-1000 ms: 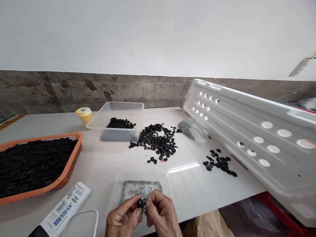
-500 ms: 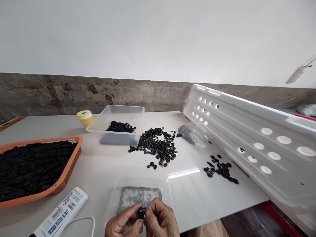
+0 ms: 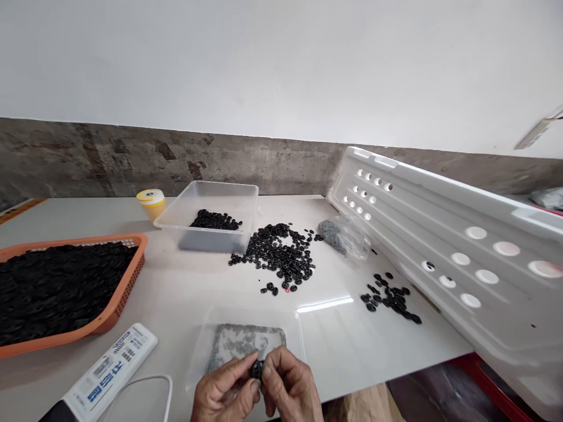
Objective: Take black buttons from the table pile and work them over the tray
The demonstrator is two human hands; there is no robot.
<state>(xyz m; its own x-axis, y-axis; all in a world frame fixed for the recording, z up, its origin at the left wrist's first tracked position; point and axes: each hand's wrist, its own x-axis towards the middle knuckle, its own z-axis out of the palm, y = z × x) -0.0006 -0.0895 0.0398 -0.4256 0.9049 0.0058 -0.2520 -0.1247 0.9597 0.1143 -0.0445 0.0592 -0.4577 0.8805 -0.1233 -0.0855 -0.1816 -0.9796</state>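
At the bottom centre, my left hand [image 3: 226,390] pinches a small black oval part [image 3: 256,369] between thumb and forefinger. Fingertips of my right hand [image 3: 291,384] close on the same part from the right side. Both hands are over the near edge of a shallow clear tray [image 3: 294,323] that holds many tiny grey metal pieces [image 3: 250,337]. A loose heap of small black parts [image 3: 290,252] lies on the table beyond the tray. To the right is a smaller pile of black pieces [image 3: 391,296].
An orange basket [image 3: 127,281] full of black parts stands left. A clear bin [image 3: 211,241], a yellow-and-white roll [image 3: 152,205] and a bag of grey pieces [image 3: 343,236] sit further back. A power strip [image 3: 109,372] with a cable lies front left; a white perforated panel [image 3: 417,217] leans right.
Both hands have moved slightly, with the black part a little further right between them. The scene on the table has shifted slightly upward in view.
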